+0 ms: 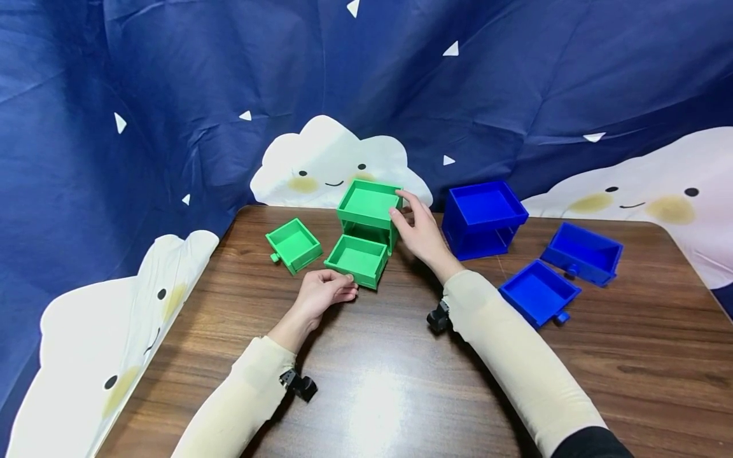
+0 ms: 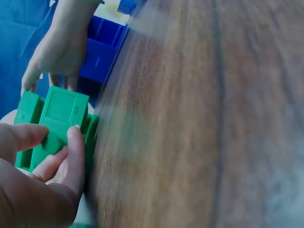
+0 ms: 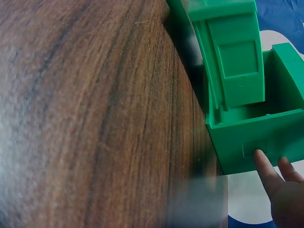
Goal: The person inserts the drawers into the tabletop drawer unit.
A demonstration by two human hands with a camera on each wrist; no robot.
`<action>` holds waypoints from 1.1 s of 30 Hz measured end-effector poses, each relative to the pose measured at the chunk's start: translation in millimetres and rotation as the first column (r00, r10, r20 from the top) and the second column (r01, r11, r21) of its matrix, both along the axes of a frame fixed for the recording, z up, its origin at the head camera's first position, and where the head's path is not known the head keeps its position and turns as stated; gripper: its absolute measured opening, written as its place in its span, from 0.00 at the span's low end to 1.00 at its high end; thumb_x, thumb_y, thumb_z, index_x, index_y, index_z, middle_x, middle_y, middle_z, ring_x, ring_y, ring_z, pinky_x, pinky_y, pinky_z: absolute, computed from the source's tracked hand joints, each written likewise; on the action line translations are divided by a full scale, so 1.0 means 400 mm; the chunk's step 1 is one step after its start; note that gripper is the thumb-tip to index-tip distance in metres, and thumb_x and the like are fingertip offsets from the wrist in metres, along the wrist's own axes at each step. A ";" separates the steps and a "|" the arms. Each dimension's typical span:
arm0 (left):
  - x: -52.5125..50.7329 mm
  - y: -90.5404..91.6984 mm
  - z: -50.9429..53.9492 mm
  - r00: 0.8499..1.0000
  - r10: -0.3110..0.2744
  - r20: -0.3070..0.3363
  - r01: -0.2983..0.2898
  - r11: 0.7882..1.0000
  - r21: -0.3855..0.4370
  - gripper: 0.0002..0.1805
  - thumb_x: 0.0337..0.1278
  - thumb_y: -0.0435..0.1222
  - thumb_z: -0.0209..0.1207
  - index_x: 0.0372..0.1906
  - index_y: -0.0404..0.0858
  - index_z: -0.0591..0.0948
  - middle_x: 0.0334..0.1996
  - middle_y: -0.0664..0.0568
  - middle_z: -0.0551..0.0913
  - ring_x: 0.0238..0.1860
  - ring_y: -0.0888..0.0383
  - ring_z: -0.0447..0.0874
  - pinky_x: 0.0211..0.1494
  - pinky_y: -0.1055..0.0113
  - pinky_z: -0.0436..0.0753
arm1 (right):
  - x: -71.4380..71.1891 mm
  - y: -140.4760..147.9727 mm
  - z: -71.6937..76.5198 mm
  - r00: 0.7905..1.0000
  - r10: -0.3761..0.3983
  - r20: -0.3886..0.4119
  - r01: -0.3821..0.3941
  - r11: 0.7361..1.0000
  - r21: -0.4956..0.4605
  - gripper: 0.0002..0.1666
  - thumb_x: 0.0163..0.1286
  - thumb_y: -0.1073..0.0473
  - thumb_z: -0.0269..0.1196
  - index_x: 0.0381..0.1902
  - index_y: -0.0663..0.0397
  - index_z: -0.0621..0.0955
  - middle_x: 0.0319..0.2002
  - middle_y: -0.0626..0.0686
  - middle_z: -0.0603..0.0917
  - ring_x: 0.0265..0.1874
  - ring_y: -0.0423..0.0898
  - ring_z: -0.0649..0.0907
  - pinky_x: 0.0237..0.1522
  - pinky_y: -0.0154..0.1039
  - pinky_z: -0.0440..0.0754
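Observation:
A small green cabinet (image 1: 371,202) with a tray-like top stands near the table's back edge. A green drawer (image 1: 357,254) sits at its lower opening, mostly outside it and partly inserted in the right wrist view. My left hand (image 1: 321,294) pinches the round knob (image 2: 52,142) on the drawer's front between thumb and fingers. My right hand (image 1: 422,234) touches the cabinet's right side, fingers extended and fingertips (image 3: 260,156) on the wall in the right wrist view. A second green drawer (image 1: 294,244) lies on the table to the left, knob facing front-left.
To the right stands a blue cabinet (image 1: 487,216) with open front. Two blue drawers, one farther back (image 1: 584,249) and one nearer (image 1: 538,291), lie beside it. A cloud-patterned blue cloth (image 1: 366,76) hangs behind the wooden table (image 1: 412,375).

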State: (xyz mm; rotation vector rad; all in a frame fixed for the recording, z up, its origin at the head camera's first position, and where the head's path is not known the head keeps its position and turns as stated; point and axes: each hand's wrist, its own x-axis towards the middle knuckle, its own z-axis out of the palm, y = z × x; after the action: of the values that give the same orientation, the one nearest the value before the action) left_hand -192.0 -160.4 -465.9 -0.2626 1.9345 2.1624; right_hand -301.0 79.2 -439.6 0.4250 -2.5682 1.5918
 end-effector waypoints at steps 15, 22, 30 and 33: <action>-0.026 0.022 0.000 1.000 0.017 -0.026 -0.018 0.999 -0.033 0.07 0.73 0.27 0.63 0.39 0.24 0.85 0.32 0.41 0.92 0.30 0.59 0.92 0.42 0.66 0.93 | 0.004 -0.001 0.002 1.000 0.000 0.008 0.000 1.000 0.010 0.34 0.86 0.42 0.55 0.84 0.39 0.66 0.70 0.65 0.73 0.67 0.62 0.80 0.70 0.60 0.79; -0.034 0.029 -0.004 1.000 0.024 -0.019 -0.024 0.999 -0.029 0.07 0.72 0.26 0.64 0.37 0.25 0.85 0.29 0.45 0.90 0.30 0.59 0.92 0.43 0.65 0.93 | 0.006 0.000 0.000 1.000 0.000 0.010 0.000 1.000 -0.001 0.35 0.86 0.43 0.56 0.84 0.41 0.66 0.70 0.66 0.73 0.66 0.63 0.80 0.70 0.61 0.79; -0.042 0.024 0.003 1.000 -0.020 0.008 0.021 0.995 -0.099 0.08 0.74 0.28 0.64 0.42 0.23 0.86 0.31 0.42 0.92 0.27 0.61 0.91 0.38 0.68 0.92 | 0.009 -0.002 0.002 1.000 -0.002 0.003 0.002 1.000 -0.007 0.34 0.86 0.44 0.55 0.84 0.43 0.65 0.70 0.67 0.73 0.66 0.64 0.80 0.70 0.61 0.79; -0.048 0.018 0.007 0.999 -0.049 0.021 0.052 0.988 -0.143 0.12 0.74 0.30 0.64 0.46 0.21 0.86 0.32 0.40 0.93 0.25 0.62 0.90 0.34 0.69 0.91 | 0.008 -0.002 0.001 1.000 -0.002 0.001 0.002 1.000 -0.011 0.34 0.86 0.44 0.55 0.84 0.43 0.66 0.69 0.67 0.73 0.66 0.64 0.80 0.70 0.61 0.78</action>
State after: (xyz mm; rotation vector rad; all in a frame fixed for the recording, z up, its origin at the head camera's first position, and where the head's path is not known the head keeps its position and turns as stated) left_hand -211.1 -153.2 -463.2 -0.2534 2.0665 1.9862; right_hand -298.0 78.5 -439.2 0.4209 -2.5588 1.6051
